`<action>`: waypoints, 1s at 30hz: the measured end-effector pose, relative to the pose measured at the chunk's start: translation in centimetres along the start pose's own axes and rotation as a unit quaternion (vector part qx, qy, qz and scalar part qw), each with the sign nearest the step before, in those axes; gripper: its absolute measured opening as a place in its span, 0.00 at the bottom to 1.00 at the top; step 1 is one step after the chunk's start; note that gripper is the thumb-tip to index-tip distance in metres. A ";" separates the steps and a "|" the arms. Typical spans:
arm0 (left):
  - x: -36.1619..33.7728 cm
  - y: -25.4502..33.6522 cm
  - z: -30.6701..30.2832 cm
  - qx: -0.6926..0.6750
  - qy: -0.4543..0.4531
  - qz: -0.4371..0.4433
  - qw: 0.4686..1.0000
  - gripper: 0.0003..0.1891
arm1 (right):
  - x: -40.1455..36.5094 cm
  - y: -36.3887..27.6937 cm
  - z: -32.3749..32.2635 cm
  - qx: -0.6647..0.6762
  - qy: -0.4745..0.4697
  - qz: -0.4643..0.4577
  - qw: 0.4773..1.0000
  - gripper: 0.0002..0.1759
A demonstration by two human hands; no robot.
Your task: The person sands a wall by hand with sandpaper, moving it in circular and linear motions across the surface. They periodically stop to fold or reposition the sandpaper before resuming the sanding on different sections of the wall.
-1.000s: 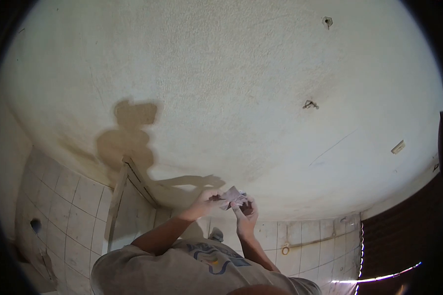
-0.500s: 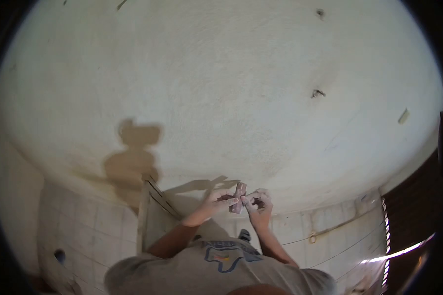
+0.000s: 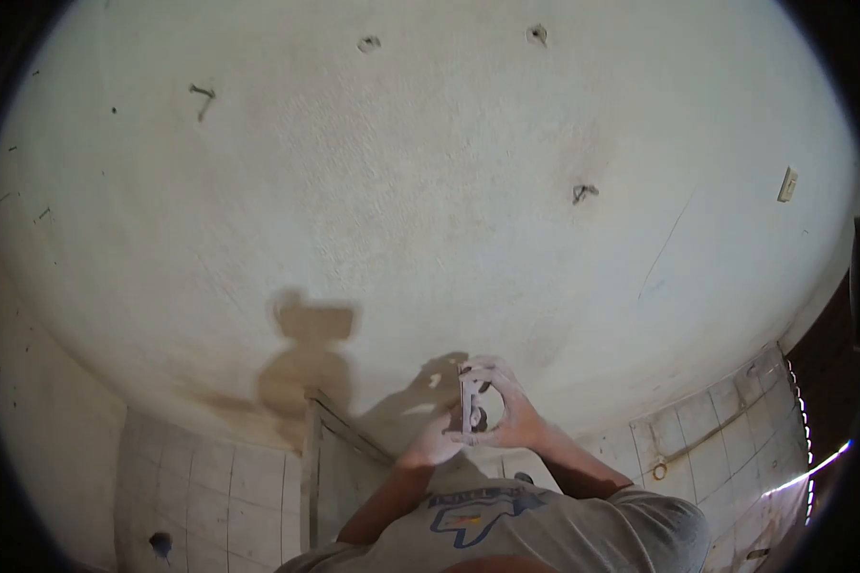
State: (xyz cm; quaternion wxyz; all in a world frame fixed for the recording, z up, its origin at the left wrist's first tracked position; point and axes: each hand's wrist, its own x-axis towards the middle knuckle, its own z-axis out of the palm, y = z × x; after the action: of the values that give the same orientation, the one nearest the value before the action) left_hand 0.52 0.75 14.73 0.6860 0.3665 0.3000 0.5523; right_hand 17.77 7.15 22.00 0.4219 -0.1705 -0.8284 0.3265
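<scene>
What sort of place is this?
Perhaps an old kitchen or bathroom, worn or under repair, though I can't tell which: pale tiles with a dark hole, a blotchy wall, and a small plate on it, likely a switch or socket.

passage: right of right grip [image 3: 514,413] | obstacles: wall [image 3: 449,210] ahead, partition [image 3: 342,489] left

Blur hides how the left hand's [image 3: 435,445] fingers meet the thin sheet [image 3: 467,406]; the shirt [image 3: 592,525] runs off the bottom edge, its lettering [image 3: 487,498] unreadable.
</scene>
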 end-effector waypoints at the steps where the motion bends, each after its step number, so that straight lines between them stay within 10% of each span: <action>1: 0.0 -0.2 0.0 0.019 -0.013 -0.003 1.000 0.18 | 0.3 -0.3 -0.4 0.005 0.015 -0.019 1.000 0.41; 5: 0.5 0.6 1.4 -0.376 0.043 -0.212 0.901 0.18 | -2.0 1.0 -2.4 -0.013 -0.074 0.035 0.997 0.36; 7: 1.6 -0.9 0.5 0.173 0.024 -0.249 0.953 0.18 | -3.2 2.1 -3.3 -0.039 -0.118 0.027 0.992 0.37; 19: 4.8 -8.9 0.8 -0.265 -0.111 -0.060 0.956 0.25 | -7.2 3.3 -8.3 0.165 -0.018 0.128 0.978 0.49; 27: 8.6 -7.4 7.3 0.008 -0.103 0.015 0.995 0.13 | -8.0 4.6 -12.1 0.043 -0.012 0.083 0.996 0.39; 30: 9.6 -7.7 7.5 0.207 -0.048 -0.102 0.972 0.12 | -7.1 4.4 -13.0 0.005 0.000 0.051 0.999 0.35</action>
State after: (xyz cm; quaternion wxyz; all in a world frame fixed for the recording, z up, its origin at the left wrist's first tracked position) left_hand 12.79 7.90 12.41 0.6616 0.4938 0.4106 0.3871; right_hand 32.52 11.60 20.44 0.4058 -0.2101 -0.8171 0.3516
